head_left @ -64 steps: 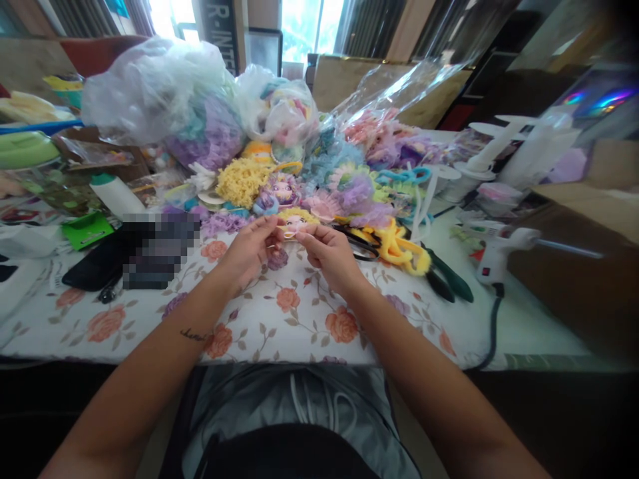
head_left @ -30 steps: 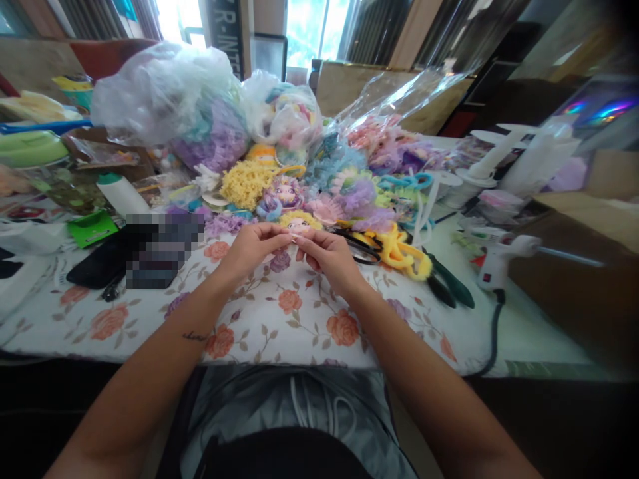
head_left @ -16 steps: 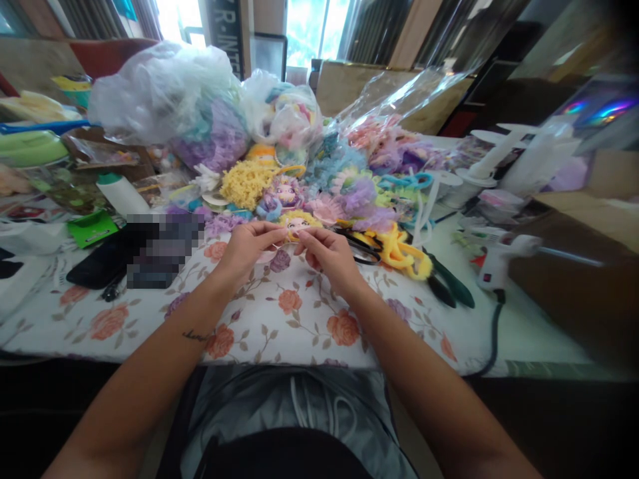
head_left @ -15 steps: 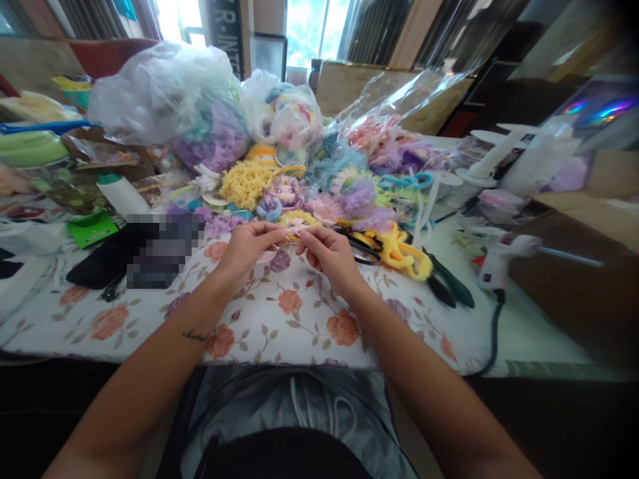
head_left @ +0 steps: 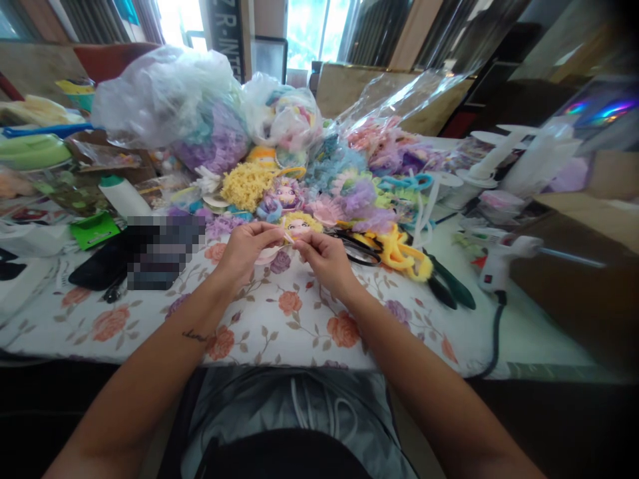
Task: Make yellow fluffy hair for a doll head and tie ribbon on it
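Observation:
My left hand [head_left: 249, 247] and my right hand [head_left: 324, 258] meet fingertip to fingertip above the flowered cloth [head_left: 294, 332]. Both are pinched on a thin white strand [head_left: 288, 237] that shows between them. A pale ribbon-like loop [head_left: 267, 255] lies below the fingers of my left hand. Just behind the fingertips is a doll face with yellow curls [head_left: 299, 224]. Farther back sits a second doll face with purple hair [head_left: 286, 193]. Black-handled scissors [head_left: 360, 249] lie to the right of my right hand.
Yellow fuzzy strips [head_left: 399, 253], green-handled pliers [head_left: 452, 283] and a glue gun [head_left: 504, 261] lie on the right. A dark phone [head_left: 97, 263] and a white thread spool [head_left: 122, 196] are at left. Yarn and plastic bags [head_left: 170, 93] are heaped behind.
The fingers of my right hand have closed in and shifted slightly left and down. The white strand between the fingertips now shows more clearly. My left hand is nearly still.

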`<state>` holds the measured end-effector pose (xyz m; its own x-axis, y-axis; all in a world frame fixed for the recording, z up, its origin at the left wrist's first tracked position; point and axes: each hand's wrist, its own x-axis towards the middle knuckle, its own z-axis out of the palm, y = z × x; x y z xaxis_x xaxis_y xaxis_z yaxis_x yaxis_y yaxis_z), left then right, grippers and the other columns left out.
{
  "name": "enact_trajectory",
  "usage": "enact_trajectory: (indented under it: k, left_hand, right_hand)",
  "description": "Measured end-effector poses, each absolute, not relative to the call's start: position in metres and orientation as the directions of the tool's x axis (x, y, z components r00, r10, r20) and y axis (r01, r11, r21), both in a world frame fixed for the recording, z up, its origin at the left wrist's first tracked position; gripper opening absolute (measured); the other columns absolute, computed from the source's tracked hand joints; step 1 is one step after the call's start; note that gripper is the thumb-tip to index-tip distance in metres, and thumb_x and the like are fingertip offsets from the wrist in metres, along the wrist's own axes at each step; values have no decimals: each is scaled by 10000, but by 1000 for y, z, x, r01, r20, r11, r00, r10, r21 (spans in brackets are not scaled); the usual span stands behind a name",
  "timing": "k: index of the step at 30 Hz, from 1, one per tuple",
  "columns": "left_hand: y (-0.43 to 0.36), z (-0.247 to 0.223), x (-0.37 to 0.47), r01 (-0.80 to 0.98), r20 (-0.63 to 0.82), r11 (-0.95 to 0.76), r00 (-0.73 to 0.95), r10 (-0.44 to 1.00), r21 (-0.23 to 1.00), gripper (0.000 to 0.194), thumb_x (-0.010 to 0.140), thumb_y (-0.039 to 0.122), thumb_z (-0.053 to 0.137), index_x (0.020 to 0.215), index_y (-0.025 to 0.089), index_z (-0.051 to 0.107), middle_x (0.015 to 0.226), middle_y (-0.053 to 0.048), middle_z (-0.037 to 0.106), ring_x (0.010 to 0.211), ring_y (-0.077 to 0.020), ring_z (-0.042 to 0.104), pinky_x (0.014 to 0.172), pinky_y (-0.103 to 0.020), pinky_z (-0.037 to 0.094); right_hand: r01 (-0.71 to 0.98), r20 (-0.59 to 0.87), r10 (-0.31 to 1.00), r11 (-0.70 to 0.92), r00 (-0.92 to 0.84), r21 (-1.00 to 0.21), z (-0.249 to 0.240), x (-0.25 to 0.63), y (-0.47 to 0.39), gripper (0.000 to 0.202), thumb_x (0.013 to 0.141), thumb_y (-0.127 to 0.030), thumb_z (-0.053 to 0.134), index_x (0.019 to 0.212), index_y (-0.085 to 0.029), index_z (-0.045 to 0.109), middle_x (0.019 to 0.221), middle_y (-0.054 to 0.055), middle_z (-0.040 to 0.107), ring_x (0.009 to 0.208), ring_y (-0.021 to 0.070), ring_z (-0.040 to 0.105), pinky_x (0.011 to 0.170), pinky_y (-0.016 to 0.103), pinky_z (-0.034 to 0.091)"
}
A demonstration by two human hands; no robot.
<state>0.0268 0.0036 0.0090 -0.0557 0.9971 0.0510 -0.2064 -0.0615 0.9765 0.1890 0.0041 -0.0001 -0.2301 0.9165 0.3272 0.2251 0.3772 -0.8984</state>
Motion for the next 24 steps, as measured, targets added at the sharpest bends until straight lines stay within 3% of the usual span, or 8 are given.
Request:
enact_trajectory:
  k: [7, 14, 20, 22, 24]
  left_hand:
    - [2, 15, 20, -54, 2, 3, 90, 996, 999, 189, 618, 303, 780, 692, 153, 693, 680, -9, 661, 621, -99, 567, 624, -214, 432]
    - [-1, 14, 24, -14, 71, -70, 84, 994, 997, 180, 637, 314, 770, 706, 161, 706, 717, -30, 680, 657, -136, 598, 645, -237, 460]
    - [-2, 14, 26, -126, -19, 25, 46, 999, 992, 207, 598, 313, 800, 729, 188, 700, 710, -13, 679, 650, -130, 609, 607, -211, 479]
    - [-3, 14, 27, -196, -39, 42, 20, 999, 980, 204, 600, 309, 802, 714, 180, 691, 722, -11, 686, 685, -120, 622, 644, -191, 491]
    - [-3, 15, 26, -260, -63, 61, 4, 998, 964, 196, 604, 289, 801, 705, 167, 685, 724, -10, 690, 703, -107, 632, 680, -175, 501]
  right_hand:
    - [166, 320, 923, 357, -215, -919, 1, 190, 4, 251, 836, -388, 564, 919, -177, 673, 785, 20, 626, 693, 137, 538, 632, 242, 412]
    - [154, 293, 884, 367, -364, -917, -3, 191, 4, 292, 838, -386, 555, 722, -153, 687, 656, 4, 628, 618, 123, 524, 634, 234, 403]
    - [204, 270, 890, 360, -366, -910, 0, 190, 2, 356, 852, -444, 530, 714, -156, 688, 631, -4, 602, 585, 111, 504, 562, 214, 375]
    - [273, 298, 898, 390, -322, -879, 5, 199, 7, 346, 872, -437, 506, 830, -160, 709, 722, 13, 654, 658, 133, 564, 605, 222, 406]
    - [494, 320, 919, 393, -229, -775, 12, 217, 14, 290, 887, -352, 494, 924, -156, 703, 804, 37, 686, 727, 155, 599, 657, 238, 423]
